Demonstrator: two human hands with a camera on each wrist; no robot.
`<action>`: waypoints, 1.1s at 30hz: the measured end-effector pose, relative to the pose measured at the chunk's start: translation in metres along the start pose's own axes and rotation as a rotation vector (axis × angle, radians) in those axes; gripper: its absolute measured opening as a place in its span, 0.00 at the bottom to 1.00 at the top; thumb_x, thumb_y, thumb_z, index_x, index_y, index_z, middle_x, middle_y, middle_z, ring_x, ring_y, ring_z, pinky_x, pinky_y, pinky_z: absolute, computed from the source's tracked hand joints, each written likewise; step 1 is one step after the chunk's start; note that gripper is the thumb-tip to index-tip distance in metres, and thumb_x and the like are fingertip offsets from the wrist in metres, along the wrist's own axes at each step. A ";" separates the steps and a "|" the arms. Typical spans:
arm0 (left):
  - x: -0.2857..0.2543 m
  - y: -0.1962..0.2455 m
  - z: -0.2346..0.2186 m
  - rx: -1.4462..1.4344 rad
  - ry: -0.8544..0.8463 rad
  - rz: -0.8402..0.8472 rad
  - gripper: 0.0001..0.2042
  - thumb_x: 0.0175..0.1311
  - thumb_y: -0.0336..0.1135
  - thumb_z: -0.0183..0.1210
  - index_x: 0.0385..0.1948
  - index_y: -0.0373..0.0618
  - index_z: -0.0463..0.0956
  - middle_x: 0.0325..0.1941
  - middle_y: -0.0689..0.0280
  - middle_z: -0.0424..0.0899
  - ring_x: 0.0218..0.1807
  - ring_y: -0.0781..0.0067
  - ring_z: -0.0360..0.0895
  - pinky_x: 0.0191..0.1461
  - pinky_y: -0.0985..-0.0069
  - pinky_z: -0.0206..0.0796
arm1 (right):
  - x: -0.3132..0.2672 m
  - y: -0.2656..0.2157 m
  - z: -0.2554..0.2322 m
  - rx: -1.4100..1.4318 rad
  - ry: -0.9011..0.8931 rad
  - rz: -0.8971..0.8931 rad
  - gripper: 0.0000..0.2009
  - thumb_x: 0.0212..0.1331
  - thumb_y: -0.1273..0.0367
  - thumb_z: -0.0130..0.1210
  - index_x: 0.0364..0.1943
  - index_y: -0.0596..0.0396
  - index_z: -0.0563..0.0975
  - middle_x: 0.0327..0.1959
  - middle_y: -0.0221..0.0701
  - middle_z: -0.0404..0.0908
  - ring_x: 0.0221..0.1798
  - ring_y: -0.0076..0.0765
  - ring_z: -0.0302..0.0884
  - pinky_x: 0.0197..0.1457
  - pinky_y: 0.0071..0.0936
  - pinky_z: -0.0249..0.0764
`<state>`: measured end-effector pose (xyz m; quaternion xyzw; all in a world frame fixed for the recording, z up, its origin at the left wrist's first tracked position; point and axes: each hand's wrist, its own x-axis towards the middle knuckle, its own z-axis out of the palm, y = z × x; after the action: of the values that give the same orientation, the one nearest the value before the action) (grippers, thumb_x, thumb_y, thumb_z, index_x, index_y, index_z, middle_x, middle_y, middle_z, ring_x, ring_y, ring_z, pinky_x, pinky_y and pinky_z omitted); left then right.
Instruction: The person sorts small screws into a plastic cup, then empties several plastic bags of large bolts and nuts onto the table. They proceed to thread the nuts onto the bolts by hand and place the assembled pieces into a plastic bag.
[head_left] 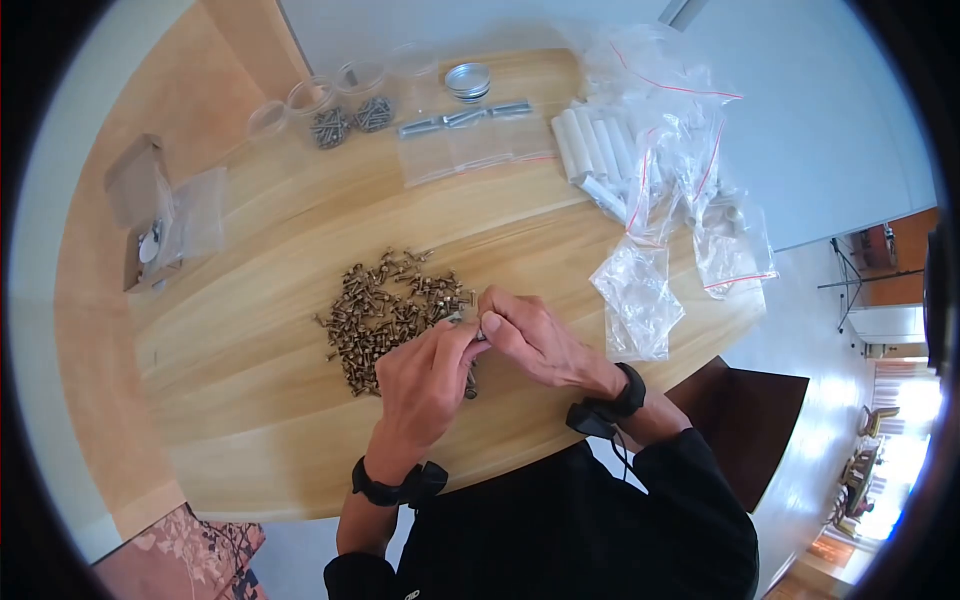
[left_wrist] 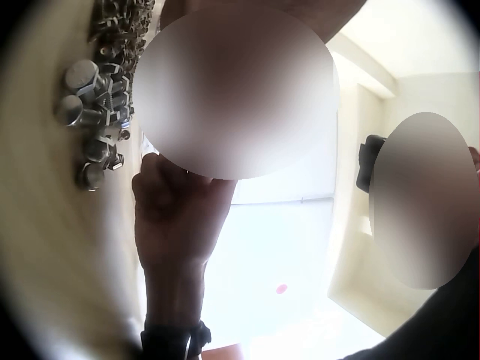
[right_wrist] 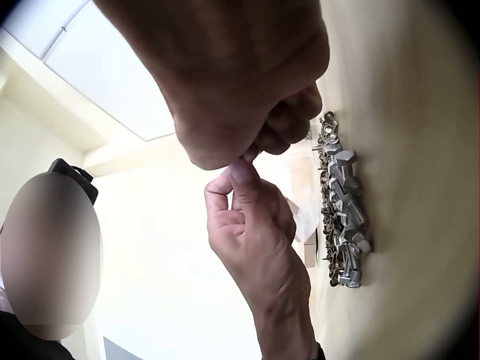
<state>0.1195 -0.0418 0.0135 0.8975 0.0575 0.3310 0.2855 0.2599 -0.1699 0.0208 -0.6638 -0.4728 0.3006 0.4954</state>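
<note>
Both hands meet fingertip to fingertip just above the near right edge of a pile of small bolts [head_left: 375,320]. My left hand [head_left: 425,375] curls its fingers and pinches a small metal piece [head_left: 481,336]. From the other side my right hand [head_left: 530,340] grips the same piece, its thumb lying along the top. Fingers hide most of the piece; I cannot tell its exact kind. In the right wrist view the left thumb and forefinger press together under the curled right hand [right_wrist: 247,97]. Larger silver hex bolts [right_wrist: 346,202] lie beside the hands.
Clear plastic jars [head_left: 312,97] with screws stand at the back left, near stacked metal lids [head_left: 468,80]. A bag of long bolts [head_left: 465,118] lies behind the pile. White tubes [head_left: 590,145] and clear bags [head_left: 640,300] cover the right side. An open cardboard box [head_left: 135,255] sits far left.
</note>
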 end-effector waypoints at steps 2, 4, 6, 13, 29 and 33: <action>0.000 0.000 0.000 0.013 -0.012 -0.004 0.12 0.55 0.25 0.71 0.39 0.44 0.78 0.27 0.64 0.81 0.24 0.63 0.79 0.24 0.70 0.68 | 0.001 0.005 0.005 -0.003 0.002 0.019 0.14 0.77 0.64 0.45 0.36 0.61 0.71 0.25 0.47 0.74 0.27 0.59 0.72 0.34 0.46 0.68; 0.000 -0.001 0.002 -0.017 -0.011 -0.019 0.11 0.57 0.26 0.71 0.39 0.44 0.78 0.27 0.64 0.81 0.24 0.63 0.79 0.24 0.70 0.67 | 0.000 0.005 0.007 -0.004 0.002 0.037 0.14 0.76 0.64 0.45 0.35 0.61 0.70 0.24 0.47 0.74 0.27 0.59 0.71 0.33 0.46 0.68; -0.001 -0.001 0.001 -0.009 -0.019 -0.022 0.11 0.57 0.26 0.71 0.38 0.44 0.78 0.27 0.64 0.81 0.23 0.63 0.79 0.24 0.70 0.67 | -0.001 0.000 0.005 -0.013 0.056 0.007 0.15 0.76 0.64 0.45 0.34 0.61 0.71 0.25 0.48 0.74 0.27 0.60 0.72 0.33 0.46 0.68; 0.000 -0.001 0.001 0.017 -0.009 -0.016 0.12 0.58 0.26 0.71 0.39 0.44 0.77 0.26 0.64 0.80 0.23 0.63 0.78 0.24 0.70 0.67 | 0.001 0.008 0.007 -0.023 0.050 -0.012 0.14 0.76 0.64 0.44 0.34 0.61 0.71 0.24 0.49 0.74 0.27 0.59 0.72 0.33 0.45 0.69; 0.000 -0.001 -0.002 0.050 -0.041 -0.058 0.10 0.60 0.27 0.70 0.39 0.44 0.78 0.28 0.64 0.82 0.24 0.63 0.80 0.24 0.70 0.67 | 0.001 0.005 0.009 -0.017 0.047 0.041 0.17 0.75 0.63 0.47 0.31 0.62 0.69 0.20 0.47 0.69 0.24 0.54 0.66 0.31 0.44 0.64; 0.001 -0.002 -0.002 0.049 -0.029 -0.062 0.10 0.60 0.27 0.70 0.38 0.44 0.78 0.29 0.64 0.84 0.24 0.64 0.81 0.25 0.71 0.68 | 0.001 0.007 0.013 0.070 0.090 0.027 0.16 0.75 0.64 0.47 0.31 0.62 0.69 0.20 0.47 0.69 0.24 0.52 0.66 0.31 0.43 0.65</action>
<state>0.1190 -0.0393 0.0141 0.9068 0.0893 0.3076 0.2742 0.2519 -0.1644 0.0098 -0.6655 -0.4301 0.2934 0.5348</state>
